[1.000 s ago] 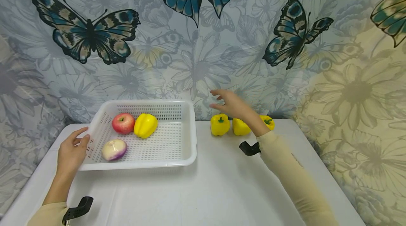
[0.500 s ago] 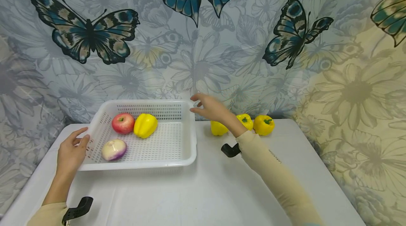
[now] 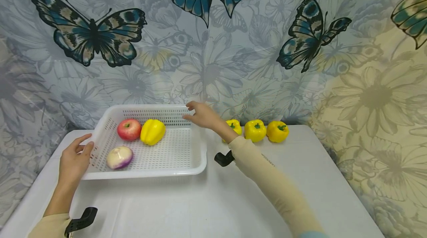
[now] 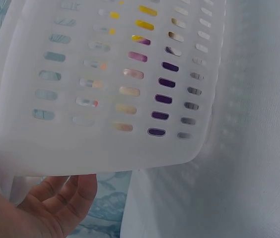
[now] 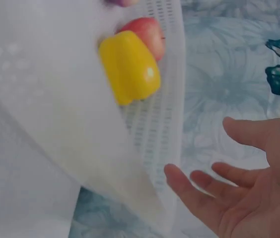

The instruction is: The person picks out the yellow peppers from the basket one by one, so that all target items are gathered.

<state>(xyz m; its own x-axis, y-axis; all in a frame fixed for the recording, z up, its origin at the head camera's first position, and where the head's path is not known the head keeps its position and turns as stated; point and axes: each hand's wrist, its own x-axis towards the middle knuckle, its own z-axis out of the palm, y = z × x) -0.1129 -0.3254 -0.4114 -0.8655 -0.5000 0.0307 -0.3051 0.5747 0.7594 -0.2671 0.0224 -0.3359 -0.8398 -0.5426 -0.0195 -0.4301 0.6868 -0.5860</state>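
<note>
A white plastic basket (image 3: pixel 143 174) with slotted walls stands on the table. Inside it lie a red apple (image 3: pixel 129 129), a yellow bell pepper (image 3: pixel 153 132) and a round white-and-purple vegetable (image 3: pixel 120 157). At the basket's left rim, my left hand (image 3: pixel 74 160) grips the edge, fingers curled by the corner in the left wrist view. My right hand (image 3: pixel 204 115) holds nothing; its fingers are spread over the basket's back right corner. In the right wrist view, thumb and fingers stand apart beside the rim.
Several more items line the table's back edge: a yellow pepper (image 3: pixel 235 126) partly behind the right wrist, a middle pepper (image 3: pixel 255 131) and a right-hand pepper (image 3: pixel 278 131). A butterfly-printed cloth (image 3: pixel 213 71) hangs right behind the white table (image 3: pixel 186 208).
My right hand has moved left from above the row of yellow peppers to the basket's back right corner. The left hand and the basket stay in place.
</note>
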